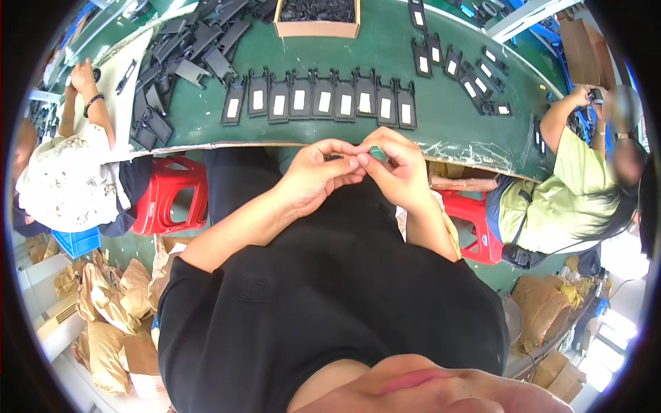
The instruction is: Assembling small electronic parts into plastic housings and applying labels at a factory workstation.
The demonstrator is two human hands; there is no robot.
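My left hand (pixel 318 177) and my right hand (pixel 398 171) meet in front of me at the near edge of the table, fingertips touching. A small green rounded piece (pixel 376 153) shows between the curled fingers of my right hand; its exact kind cannot be made out. In my left hand's pinch sits a small black part (pixel 333 157), mostly hidden by the fingers. Just beyond my hands, a row of flat black plastic plates (pixel 323 95) lies on the green table (pixel 275 135), each with a white label and small prongs at its far end.
A cardboard box (pixel 317 29) of small black parts stands at the far edge. Loose black plates (pixel 200 48) pile at the left, and labelled ones (pixel 475 86) lie scattered right. People work on both sides, near red stools (pixel 169 196). Paper-wrapped bundles (pixel 110 296) lie behind me.
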